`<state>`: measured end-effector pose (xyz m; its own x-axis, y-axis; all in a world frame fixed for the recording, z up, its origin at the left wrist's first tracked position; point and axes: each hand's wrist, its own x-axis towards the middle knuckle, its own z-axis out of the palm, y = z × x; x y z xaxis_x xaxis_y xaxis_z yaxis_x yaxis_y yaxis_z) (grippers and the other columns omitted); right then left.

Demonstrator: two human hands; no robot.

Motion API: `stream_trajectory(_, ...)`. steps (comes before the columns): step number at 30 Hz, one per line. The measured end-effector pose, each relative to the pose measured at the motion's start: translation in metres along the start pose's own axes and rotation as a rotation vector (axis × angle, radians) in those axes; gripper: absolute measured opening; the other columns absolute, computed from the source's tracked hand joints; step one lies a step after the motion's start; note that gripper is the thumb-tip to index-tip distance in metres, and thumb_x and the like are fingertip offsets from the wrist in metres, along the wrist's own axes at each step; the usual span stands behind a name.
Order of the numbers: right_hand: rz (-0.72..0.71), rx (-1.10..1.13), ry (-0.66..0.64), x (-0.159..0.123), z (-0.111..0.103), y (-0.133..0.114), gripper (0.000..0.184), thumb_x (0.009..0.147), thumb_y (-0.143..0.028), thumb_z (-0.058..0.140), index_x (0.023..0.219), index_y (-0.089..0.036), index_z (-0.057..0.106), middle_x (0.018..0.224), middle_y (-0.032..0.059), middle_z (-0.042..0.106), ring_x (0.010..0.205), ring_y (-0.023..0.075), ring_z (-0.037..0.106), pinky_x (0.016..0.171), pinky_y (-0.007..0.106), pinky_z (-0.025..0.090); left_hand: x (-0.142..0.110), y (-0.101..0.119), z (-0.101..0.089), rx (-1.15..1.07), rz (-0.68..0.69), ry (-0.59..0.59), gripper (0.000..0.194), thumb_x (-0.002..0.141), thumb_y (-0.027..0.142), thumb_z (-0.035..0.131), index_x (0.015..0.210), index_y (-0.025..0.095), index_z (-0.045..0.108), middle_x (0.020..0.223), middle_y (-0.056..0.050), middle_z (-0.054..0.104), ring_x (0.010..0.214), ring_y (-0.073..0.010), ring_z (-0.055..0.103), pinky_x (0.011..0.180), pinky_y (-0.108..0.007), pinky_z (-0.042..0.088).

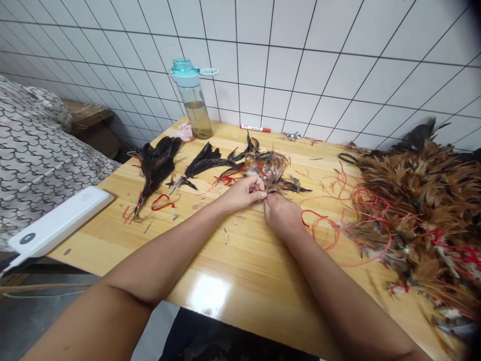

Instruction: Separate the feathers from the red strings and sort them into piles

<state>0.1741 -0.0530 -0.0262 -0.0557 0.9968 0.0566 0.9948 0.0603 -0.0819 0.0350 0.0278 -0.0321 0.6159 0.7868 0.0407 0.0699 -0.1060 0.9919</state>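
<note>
My left hand (243, 192) and my right hand (281, 213) meet at the middle of the wooden table (225, 271). Both are closed in a pinch on the quill ends of a small bunch of brown feathers (269, 169) that fans away from me. Loose red thread (319, 220) curls just to the right of my right hand. Two bundles of black feathers (156, 165) (203, 163) lie on the table to the left of my hands.
A big heap of brown feathers tangled with red thread (417, 210) fills the table's right side. A water bottle with a teal lid (193, 100) and a red marker (255, 129) stand by the tiled wall. A white power bank (56, 220) overhangs the left corner.
</note>
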Motion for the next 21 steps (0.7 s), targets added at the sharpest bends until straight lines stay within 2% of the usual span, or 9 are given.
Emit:
stream_trajectory(2,0.035,0.125,0.017,0.000,0.000,0.002,0.031,0.094,-0.032,0.036,0.108,-0.019,0.060,0.100,0.0099,0.068,0.082,0.0208,0.064,0.066,0.029,0.043,0.002,0.001,0.000,-0.137,0.024,0.096,0.035,0.065,0.033,0.078,0.079,0.016,0.050,0.067,0.005,0.052,0.060,-0.0061,0.047,0.060,-0.020,0.036)
stream_trajectory(5,0.061,0.370,0.041,0.003,0.004,0.008,0.027,0.089,-0.035,0.046,0.107,-0.020,0.061,0.085,0.0052,0.067,0.074,0.0184,0.061,0.064,0.028,0.041,0.004,0.002,0.000,-0.353,0.047,0.192,0.041,0.062,0.031,0.081,0.084,0.016,0.049,0.070,0.005,0.054,0.063,-0.0058,0.050,0.064,-0.020,0.038)
stream_trajectory(8,0.048,0.639,0.106,0.008,0.014,0.013,0.031,0.086,-0.037,0.050,0.108,-0.018,0.060,0.067,-0.0004,0.059,0.063,0.0154,0.054,0.059,0.026,0.039,0.004,0.001,0.006,-0.491,0.045,0.185,0.046,0.059,0.027,0.083,0.086,0.018,0.048,0.068,0.007,0.053,0.063,-0.0055,0.050,0.067,-0.020,0.039)
stream_trajectory(11,0.062,0.908,0.184,0.013,0.024,0.018,0.035,0.083,-0.046,0.052,0.102,-0.017,0.061,0.061,-0.0032,0.051,0.055,0.0130,0.047,0.053,0.025,0.036,0.003,0.000,0.015,-0.521,0.054,0.154,0.046,0.058,0.025,0.084,0.084,0.017,0.047,0.069,0.007,0.053,0.066,-0.0059,0.051,0.070,-0.021,0.040)
stream_trajectory(14,0.075,1.127,0.174,0.018,0.030,0.020,0.036,0.080,-0.051,0.055,0.092,-0.017,0.062,0.063,-0.0022,0.054,0.056,0.0125,0.048,0.054,0.025,0.040,0.002,-0.001,0.021,-0.499,0.083,0.154,0.042,0.060,0.025,0.083,0.083,0.017,0.049,0.069,0.007,0.050,0.067,-0.0062,0.050,0.071,-0.021,0.040)
stream_trajectory(16,0.063,1.239,0.167,0.019,0.031,0.021,0.036,0.077,-0.052,0.057,0.088,-0.018,0.063,0.070,0.0005,0.061,0.065,0.0146,0.055,0.062,0.027,0.045,0.002,0.000,0.022,-0.485,0.090,0.149,0.039,0.061,0.026,0.082,0.083,0.017,0.051,0.069,0.006,0.048,0.068,-0.0068,0.050,0.071,-0.022,0.040)
stream_trajectory(19,0.035,1.354,0.168,0.021,0.032,0.022,0.036,0.075,-0.052,0.061,0.088,-0.019,0.064,0.081,0.0040,0.067,0.081,0.0186,0.062,0.077,0.033,0.050,0.001,0.002,0.022,-0.486,0.088,0.132,0.042,0.061,0.027,0.083,0.090,0.017,0.056,0.076,0.003,0.055,0.077,-0.0098,0.054,0.075,-0.024,0.041)
stream_trajectory(21,0.038,1.359,0.160,0.022,0.033,0.022,0.033,0.076,-0.051,0.060,0.086,-0.019,0.063,0.082,0.0040,0.068,0.082,0.0193,0.062,0.080,0.035,0.050,0.001,0.002,0.021,-0.504,0.088,0.128,0.046,0.059,0.027,0.084,0.096,0.017,0.058,0.086,0.000,0.061,0.084,-0.0122,0.057,0.080,-0.026,0.043)
